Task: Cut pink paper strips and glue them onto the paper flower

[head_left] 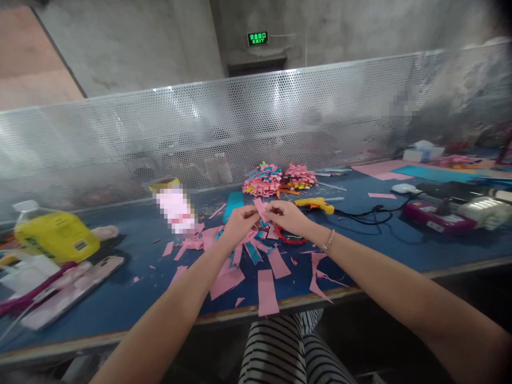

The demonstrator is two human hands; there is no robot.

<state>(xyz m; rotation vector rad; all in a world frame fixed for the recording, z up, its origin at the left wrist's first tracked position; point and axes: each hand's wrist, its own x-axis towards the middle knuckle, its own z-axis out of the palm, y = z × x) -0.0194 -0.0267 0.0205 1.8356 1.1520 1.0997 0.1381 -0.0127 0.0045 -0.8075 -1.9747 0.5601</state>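
A small pink paper strip (261, 209) is held up between my two hands, over a litter of cut paper. My left hand (242, 222) pinches it from the left, fingers closed. From the other side my right hand (288, 215) grips it, also closed. Below them lie fringed pink and blue strips (252, 250) and loose pink rectangles (267, 292). A yellow glue gun (316, 204) rests just beyond my right hand, and a red ring-shaped thing (290, 238) is partly hidden beneath that hand.
Two pink paper pompoms (263, 180) stand at the back against a perforated metal screen (276, 128). To the left are a lit phone (176, 210), a yellow-labelled bottle (56, 234) and another phone (74, 292). A purple device (430, 217) and black cable (374, 214) lie right.
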